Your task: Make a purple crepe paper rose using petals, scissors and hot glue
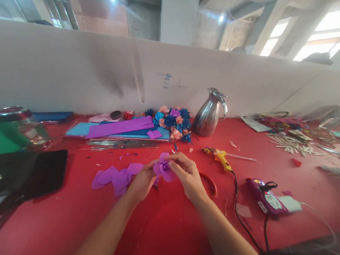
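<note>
Shown from the wearer's viewpoint: a purple paper flower with a tightly rolled centre [164, 167], raised between both hands over a glossy red tabletop [163, 230]. Left hand [146, 179]: thumb and fingers narrowed on the left side of the bloom (exact placing of the rear fingers impossible to tell behind the petals). Right hand [187, 174]: thumb and fingertips drawn close at the right-hand petals. Just beside the left hand, a loose heap of soft purple paper petals [117, 180]; to the right, well apart from the fingers, a yellow glue gun with a black cord [222, 160]. Step in hand, by judgement: pressing or shaping petals round the centre. For a sound result, steady the base from the left, pinch lightly near each petal's foot, turn the bloom by small degrees, space the petals evenly and leave their outer edges uncrushed.
</note>
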The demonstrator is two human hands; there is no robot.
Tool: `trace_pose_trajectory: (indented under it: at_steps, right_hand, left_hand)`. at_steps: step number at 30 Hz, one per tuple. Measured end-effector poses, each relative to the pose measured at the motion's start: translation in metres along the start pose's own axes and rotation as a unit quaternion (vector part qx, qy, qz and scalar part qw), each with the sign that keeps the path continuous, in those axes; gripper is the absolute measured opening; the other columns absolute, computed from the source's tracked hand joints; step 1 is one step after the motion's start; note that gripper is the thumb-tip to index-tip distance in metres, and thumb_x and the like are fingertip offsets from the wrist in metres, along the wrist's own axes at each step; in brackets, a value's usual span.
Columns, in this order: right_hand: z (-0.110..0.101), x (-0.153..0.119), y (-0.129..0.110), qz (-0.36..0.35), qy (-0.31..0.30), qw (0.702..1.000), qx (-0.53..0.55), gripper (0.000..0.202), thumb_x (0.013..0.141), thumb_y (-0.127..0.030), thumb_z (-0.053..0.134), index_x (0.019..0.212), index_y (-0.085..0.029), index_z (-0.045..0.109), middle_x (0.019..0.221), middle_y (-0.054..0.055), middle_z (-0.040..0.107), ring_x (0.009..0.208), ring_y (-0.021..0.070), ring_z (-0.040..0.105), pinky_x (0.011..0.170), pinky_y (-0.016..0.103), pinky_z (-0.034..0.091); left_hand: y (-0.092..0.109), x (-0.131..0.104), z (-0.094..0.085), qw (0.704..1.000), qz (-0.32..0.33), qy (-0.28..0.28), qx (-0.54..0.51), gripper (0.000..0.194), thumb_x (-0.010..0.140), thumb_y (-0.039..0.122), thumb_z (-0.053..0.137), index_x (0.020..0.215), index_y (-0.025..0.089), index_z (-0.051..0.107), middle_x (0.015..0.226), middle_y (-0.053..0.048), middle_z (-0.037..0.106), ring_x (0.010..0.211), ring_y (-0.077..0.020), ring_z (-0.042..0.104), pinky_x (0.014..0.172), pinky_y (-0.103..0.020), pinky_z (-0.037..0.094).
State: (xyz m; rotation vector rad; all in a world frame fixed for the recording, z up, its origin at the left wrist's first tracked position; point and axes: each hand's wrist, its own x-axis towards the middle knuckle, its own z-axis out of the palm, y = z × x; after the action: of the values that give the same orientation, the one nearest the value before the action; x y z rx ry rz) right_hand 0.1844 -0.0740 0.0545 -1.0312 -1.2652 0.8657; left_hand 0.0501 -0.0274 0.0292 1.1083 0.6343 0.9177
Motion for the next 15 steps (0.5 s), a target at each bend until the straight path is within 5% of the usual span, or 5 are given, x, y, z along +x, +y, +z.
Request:
trace_pose_trajectory:
  at_steps: [15]
  right_hand:
    - [0.0017, 0.0013, -0.0027, 0.022, 0.053, 0.997, 0.045, 0.029, 0.072, -0.037, 0.071, 0.052, -0.019, 0.060, 0.065, 0.000, 0.051, 0.068, 0.0137, 0.047, 0.065, 0.027, 0.037]
  left_hand:
    - [-0.0068, -0.0017, -0.0053, 0.999, -0.036, -0.008, 0.012, 0.019, 0.066, 0.029, 0.070, 0.083, 0.022, 0.074, 0.079, -0.002, 0.073, 0.081, -0.0203, 0.064, 0.070, -0.028, 0.047]
